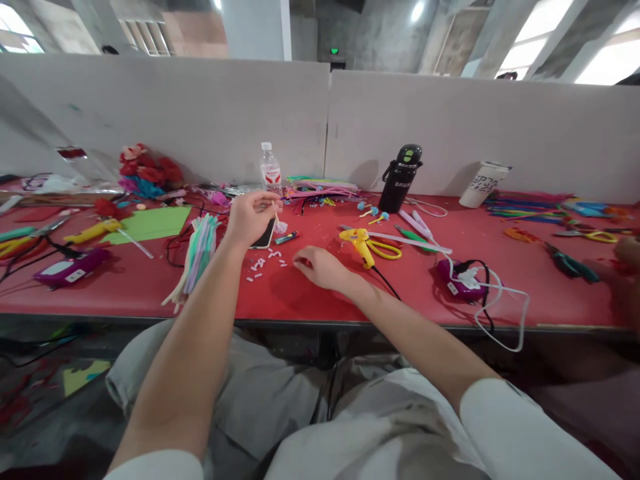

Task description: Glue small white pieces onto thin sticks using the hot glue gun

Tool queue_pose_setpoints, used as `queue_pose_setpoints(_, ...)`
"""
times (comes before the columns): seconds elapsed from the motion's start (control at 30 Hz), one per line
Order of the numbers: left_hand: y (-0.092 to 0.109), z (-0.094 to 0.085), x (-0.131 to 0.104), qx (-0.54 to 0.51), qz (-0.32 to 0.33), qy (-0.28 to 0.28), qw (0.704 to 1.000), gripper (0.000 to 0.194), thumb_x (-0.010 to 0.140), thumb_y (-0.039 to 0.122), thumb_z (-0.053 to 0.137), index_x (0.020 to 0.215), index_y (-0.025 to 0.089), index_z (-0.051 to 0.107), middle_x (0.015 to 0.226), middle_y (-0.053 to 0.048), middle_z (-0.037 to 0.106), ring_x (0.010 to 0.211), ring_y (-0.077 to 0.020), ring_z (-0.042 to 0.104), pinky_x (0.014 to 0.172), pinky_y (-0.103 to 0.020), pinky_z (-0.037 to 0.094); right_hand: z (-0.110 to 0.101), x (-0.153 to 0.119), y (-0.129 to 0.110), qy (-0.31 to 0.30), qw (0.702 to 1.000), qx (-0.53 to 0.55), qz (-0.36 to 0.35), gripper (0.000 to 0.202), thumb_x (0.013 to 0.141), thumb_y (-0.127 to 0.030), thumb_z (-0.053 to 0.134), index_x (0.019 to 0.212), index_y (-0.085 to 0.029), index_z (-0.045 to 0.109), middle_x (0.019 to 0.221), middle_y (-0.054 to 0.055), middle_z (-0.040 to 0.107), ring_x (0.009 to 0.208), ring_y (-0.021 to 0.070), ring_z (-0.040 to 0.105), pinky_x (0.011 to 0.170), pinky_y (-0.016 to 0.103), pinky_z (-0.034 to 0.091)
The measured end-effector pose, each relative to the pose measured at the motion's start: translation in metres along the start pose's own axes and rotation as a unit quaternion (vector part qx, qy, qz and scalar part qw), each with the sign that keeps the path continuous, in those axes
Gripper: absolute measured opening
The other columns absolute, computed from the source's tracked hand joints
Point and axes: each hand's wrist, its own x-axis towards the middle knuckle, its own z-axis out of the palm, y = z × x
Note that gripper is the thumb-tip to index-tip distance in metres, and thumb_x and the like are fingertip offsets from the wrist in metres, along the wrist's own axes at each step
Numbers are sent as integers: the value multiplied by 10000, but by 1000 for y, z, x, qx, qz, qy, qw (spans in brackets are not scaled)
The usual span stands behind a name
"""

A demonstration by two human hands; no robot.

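Note:
My left hand (254, 217) is raised above a dark phone (265, 238), its fingers pinched on something small and thin that I cannot make out. A pale pink tuft (280, 227) shows just below those fingertips. My right hand (320, 267) is low over the red table, fingers curled together; what they hold, if anything, is hidden. Between the hands lie several small white-pink pieces (258, 264) and a small blue lighter-like item (287, 237). A yellow glue gun (361, 247) lies right of my right hand.
Pipe cleaners (200, 250) lie left of my left forearm. A water bottle (271, 170), black flask (400, 179) and white cup (483, 185) stand near the partition (200, 120). Purple power boxes (73, 268) sit on both sides. Pliers (570, 263) and another person's hand (627, 252) are far right.

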Motion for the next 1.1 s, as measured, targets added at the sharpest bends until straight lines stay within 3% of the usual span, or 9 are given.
queue_pose_setpoints(0.17,7,-12,0,25,7,28,999,201,770,231,690,954,150,696,949,-75,737,872,-184,705,812,-313,592,34,68,2,-30,998,-20,58,168,904,-256,602,988,-166,717,931,81,720,824,173,647,738,259,460)
queue_pose_setpoints(0.4,6,-12,1,-10,5,20,1000,158,791,199,656,939,148,677,925,-82,724,824,-184,716,785,-320,592,47,92,0,-68,990,-70,102,112,861,-265,680,870,-162,723,950,100,727,863,194,653,747,266,462)
queue_pose_setpoints(0.57,3,-11,0,15,-2,10,1000,158,800,176,622,948,169,678,939,-73,725,861,-187,716,810,-318,580,42,76,-2,-17,996,-31,88,134,904,-241,603,888,-144,693,836,92,708,746,177,623,687,270,437)
queue_pose_setpoints(0.73,-5,-9,-4,66,-9,-15,998,151,789,168,604,898,183,706,892,-50,737,829,-188,722,792,-310,578,11,34,-4,60,993,99,4,132,882,-230,589,919,-150,688,806,49,706,705,147,597,684,258,440)
queue_pose_setpoints(0.93,5,8,-15,66,-59,-158,984,191,760,220,651,904,145,752,902,-91,761,850,-227,725,811,-329,568,-11,14,20,181,954,239,19,187,843,-302,612,917,-173,725,921,73,746,833,181,666,801,312,504)
queue_pose_setpoints(1.1,17,22,-24,81,-57,-249,963,208,775,327,695,920,200,775,925,-67,770,873,-236,714,822,-338,553,-13,9,30,209,944,250,57,266,840,-409,623,827,-155,701,775,60,707,685,151,603,669,281,480)
